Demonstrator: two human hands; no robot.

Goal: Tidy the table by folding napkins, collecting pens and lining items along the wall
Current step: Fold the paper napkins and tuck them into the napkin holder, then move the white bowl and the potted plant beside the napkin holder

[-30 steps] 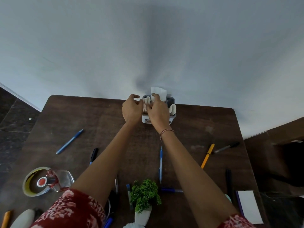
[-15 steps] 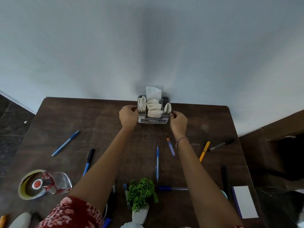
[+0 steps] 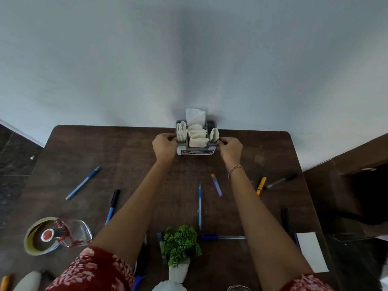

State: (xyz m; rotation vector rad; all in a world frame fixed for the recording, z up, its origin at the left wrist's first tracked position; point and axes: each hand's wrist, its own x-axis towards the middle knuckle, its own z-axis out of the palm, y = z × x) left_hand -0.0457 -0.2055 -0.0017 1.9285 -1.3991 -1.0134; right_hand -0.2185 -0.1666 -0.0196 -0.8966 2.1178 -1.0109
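Both hands have come off the top of the holder (image 3: 197, 152), where they sat over the napkins a second ago, and now clamp its two sides. Holder itself sits about where it did half a second back.

Writing: a white label strip runs across the holder's front face with dark print and a coloured patch, too blurred to read. Red script shows on the glass (image 3: 73, 232) lying on its side at 8 o'clock; I cannot make that out either.

Grip: left hand (image 3: 164, 144) has its fingers curled round the holder's left wall. Right hand (image 3: 230, 148) pinches the right wall, thumb and fingertips closed on the rim. A beaded bracelet (image 3: 235, 170) circles the right wrist. Neither hand touches the napkins.

Position: holder stands upright at 12 o'clock on the table (image 3: 126, 148), at the far edge by the wall (image 3: 189, 59). Folded napkins (image 3: 197, 134) fill its compartments, and one taller napkin (image 3: 195, 116) stands up at the back.

Pens, all loose on the tabletop:
- blue pen (image 3: 83, 183) at 9 o'clock
- black-capped pen (image 3: 112, 206) at 8 o'clock
- slim blue pen (image 3: 199, 204) near centre, between the forearms
- short orange-tipped piece (image 3: 216, 185) just beside it
- yellow pen (image 3: 261, 185) and grey marker (image 3: 280, 181) at 3 o'clock

Small green plant (image 3: 180, 245) in a white pot at 6 o'clock.
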